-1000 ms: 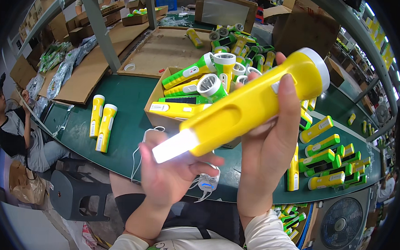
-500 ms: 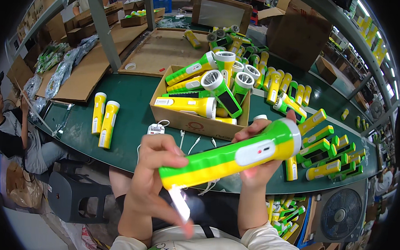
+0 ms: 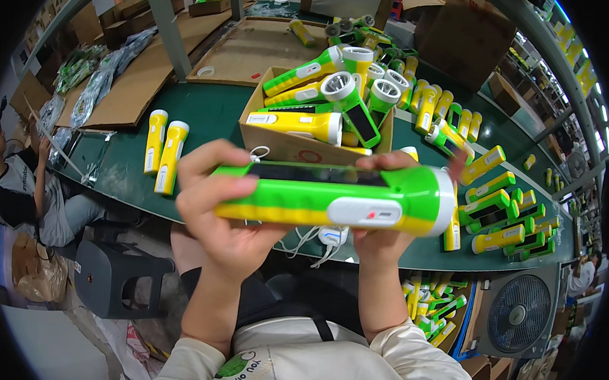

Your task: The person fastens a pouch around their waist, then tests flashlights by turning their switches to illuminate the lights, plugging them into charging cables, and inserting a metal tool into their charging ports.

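Observation:
A green-and-yellow flashlight (image 3: 290,197) lies level between my two hands above the near edge of the table, its white head toward the right. My left hand (image 3: 225,220) wraps the tail end. My right hand (image 3: 383,244) holds it from behind and below, near the head; part of that hand is hidden by the body. A white switch plate with a small red light faces me, and a dark panel runs along the top. Behind it, a cardboard box (image 3: 279,140) holds several similar flashlights. White cables with a plug (image 3: 332,237) lie just below it.
Two yellow flashlights (image 3: 172,158) lie on the green table (image 3: 213,111) to the left. Many more stand or lie at the right and far side. A grey stool (image 3: 120,277) and a fan (image 3: 518,315) stand below the table. Another person (image 3: 26,191) sits at far left.
The flashlight has swung from tilted to level and rolled, bringing its dark top panel into view. The bright white piece at its tail no longer shows. My left fingers have closed around the tail.

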